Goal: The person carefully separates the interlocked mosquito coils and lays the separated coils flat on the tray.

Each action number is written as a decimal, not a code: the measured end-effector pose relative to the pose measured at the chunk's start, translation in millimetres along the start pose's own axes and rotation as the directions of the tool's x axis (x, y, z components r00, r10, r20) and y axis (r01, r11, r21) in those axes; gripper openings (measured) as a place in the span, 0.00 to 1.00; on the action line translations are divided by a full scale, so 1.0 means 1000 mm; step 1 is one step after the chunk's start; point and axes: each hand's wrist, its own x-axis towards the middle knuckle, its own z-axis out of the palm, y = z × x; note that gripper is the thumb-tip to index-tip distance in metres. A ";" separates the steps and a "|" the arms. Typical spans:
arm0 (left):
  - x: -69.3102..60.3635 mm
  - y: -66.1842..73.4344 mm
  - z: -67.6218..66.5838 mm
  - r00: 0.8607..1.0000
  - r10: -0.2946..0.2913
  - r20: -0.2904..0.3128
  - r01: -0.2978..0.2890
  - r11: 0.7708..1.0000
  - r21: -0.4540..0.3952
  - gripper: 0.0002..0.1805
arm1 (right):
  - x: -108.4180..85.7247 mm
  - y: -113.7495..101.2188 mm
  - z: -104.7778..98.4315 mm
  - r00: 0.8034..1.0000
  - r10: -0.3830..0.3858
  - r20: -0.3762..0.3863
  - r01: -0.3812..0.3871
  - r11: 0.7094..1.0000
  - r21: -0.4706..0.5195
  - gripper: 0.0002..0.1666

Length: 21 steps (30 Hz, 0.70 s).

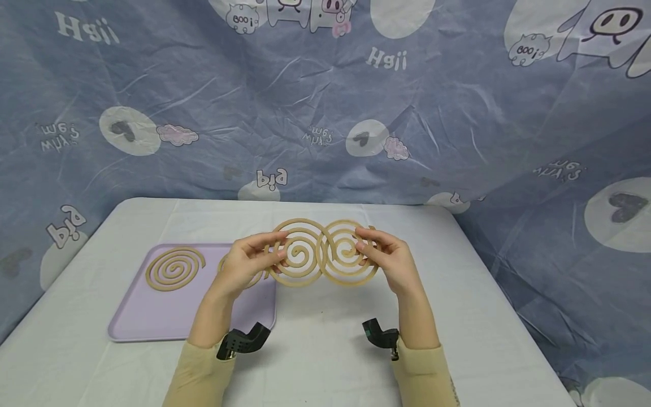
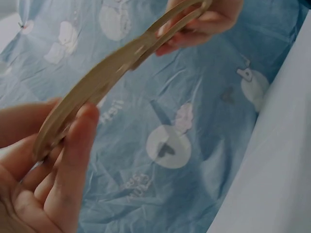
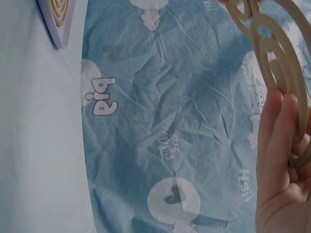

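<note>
My left hand (image 1: 239,265) pinches the outer left side of a tan mosquito coil (image 1: 296,252) between thumb and fingers. The right hand (image 1: 394,257) grips a second mosquito coil (image 1: 348,252) by its right side. Both coils are held up above the table, faces toward the head camera, and their rings overlap in the middle. Edge-on in the left wrist view, the coils (image 2: 92,90) form a thin slanting band. Fingers of the right hand (image 3: 282,150) lie against the coil in the right wrist view. Whether the rings are interlocked or merely overlapping, I cannot tell.
On the left of the white table (image 1: 325,350) lies a lilac tray (image 1: 163,319). One mosquito coil (image 1: 175,269) rests at its back left; another coil (image 1: 253,281) is partly hidden behind my left hand. A blue patterned cloth (image 1: 325,102) hangs behind and to the right.
</note>
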 end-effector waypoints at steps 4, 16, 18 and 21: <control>-0.005 0.004 -0.011 0.991 -0.039 0.128 0.039 0.999 0.005 0.21 | -0.002 0.000 -0.009 0.986 -0.001 0.164 0.007 0.999 -0.036 0.18; -0.007 0.007 -0.015 0.951 -0.125 0.284 0.097 0.989 0.108 0.19 | -0.004 0.000 -0.017 0.904 -0.020 0.426 0.084 0.988 -0.131 0.15; -0.007 0.006 -0.014 0.963 -0.108 0.246 0.093 0.993 0.075 0.18 | -0.003 0.000 -0.015 0.927 -0.020 0.374 0.074 0.988 -0.132 0.16; -0.005 0.005 -0.013 0.984 -0.062 0.168 0.061 0.998 0.015 0.18 | -0.003 0.000 -0.012 0.962 -0.028 0.272 0.060 0.992 -0.113 0.18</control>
